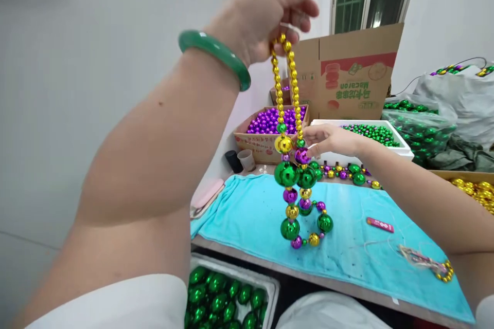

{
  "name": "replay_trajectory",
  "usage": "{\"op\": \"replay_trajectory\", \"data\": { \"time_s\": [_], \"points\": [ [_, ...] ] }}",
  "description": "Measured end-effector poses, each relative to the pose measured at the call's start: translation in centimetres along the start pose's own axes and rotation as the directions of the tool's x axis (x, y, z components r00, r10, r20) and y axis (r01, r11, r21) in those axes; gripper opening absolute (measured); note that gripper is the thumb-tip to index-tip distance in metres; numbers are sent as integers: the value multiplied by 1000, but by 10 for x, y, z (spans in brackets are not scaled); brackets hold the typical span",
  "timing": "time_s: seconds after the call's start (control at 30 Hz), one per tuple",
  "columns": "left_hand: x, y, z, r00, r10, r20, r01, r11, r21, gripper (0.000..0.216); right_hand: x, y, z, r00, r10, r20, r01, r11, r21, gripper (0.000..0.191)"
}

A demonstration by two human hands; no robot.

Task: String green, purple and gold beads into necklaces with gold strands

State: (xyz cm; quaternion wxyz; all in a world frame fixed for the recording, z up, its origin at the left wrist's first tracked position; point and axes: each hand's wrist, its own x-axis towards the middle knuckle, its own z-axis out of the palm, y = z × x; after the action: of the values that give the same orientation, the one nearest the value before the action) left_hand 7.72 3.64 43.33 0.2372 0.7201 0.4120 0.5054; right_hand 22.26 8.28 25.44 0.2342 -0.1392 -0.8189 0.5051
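My left hand (270,15), with a green bangle (216,54) on its wrist, is raised high. Its fingers curl around the top of a bead necklace (286,175) that hangs in a long loop. Small gold beads form its upper strands; larger green, purple and gold beads fill the lower part. My right hand (332,141) is beside the right strand, fingers stretched toward it and thumb apart, close to a purple bead. Whether it touches the strand I cannot tell. The loop's lower end hangs in front of a blue towel (247,221) covering the table.
Behind are a carton of purple beads (266,149), a white foam box of green beads (403,146) and a tall cardboard box (355,72). More bead strands (358,177) lie along the back. A pink packet (380,224) rests on the towel. Below left, a foam box (272,293) holds green beads.
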Motion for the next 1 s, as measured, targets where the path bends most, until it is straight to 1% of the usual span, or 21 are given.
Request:
{"op": "replay_trajectory", "data": {
  "time_s": [0.07,0.13,0.2,0.3,0.37,0.43,0.47,0.57,0.63,0.67,0.73,0.8,0.83,0.93,1.0],
  "points": [
    [4,3,-5,997,65,-30,-64,997,33,25,-1,4,3,999,11,34,-13,999,48,31],
    [7,4,-10,996,87,-37,-83,993,86,17,-4,5,5,999,20,41,-24,996,88,30],
    [6,3,-12,994,102,-45,-96,987,127,14,-8,7,9,999,23,26,-26,992,121,34],
    [-3,-9,-8,988,147,-54,-141,984,109,13,-20,21,20,999,55,-2,-53,971,235,39],
    [-15,-22,0,991,124,-56,-121,991,52,17,-33,37,33,997,81,-16,-70,935,348,38],
    [-29,-39,11,995,93,-30,-94,995,-24,20,-48,58,49,992,104,-73,-62,898,435,39],
    [-36,-49,17,996,92,5,-91,994,-65,21,-55,68,58,986,117,-119,-49,885,464,41],
    [-56,-78,34,982,85,169,-59,987,-151,23,-70,95,83,956,159,-247,-22,878,479,59],
    [-67,-98,44,964,44,261,4,983,-181,22,-74,110,96,941,183,-284,-38,893,449,65],
    [-71,-108,49,957,20,289,39,980,-196,22,-76,116,101,934,198,-297,-55,902,429,61],
    [-77,-130,56,949,-25,313,106,964,-243,22,-81,129,107,913,242,-329,-107,919,380,44],
    [-82,-154,62,949,-81,306,177,938,-298,20,-89,140,109,883,300,-362,-185,930,319,26],
    [-85,-167,66,950,-113,292,209,924,-321,19,-95,146,108,866,329,-377,-225,929,294,21],
    [-96,-210,81,930,-244,274,324,895,-306,16,-120,161,100,822,401,-405,-305,910,282,21],
    [-105,-237,95,895,-348,279,420,869,-264,15,-139,170,90,783,442,-439,-335,893,302,22]
  ]
}}
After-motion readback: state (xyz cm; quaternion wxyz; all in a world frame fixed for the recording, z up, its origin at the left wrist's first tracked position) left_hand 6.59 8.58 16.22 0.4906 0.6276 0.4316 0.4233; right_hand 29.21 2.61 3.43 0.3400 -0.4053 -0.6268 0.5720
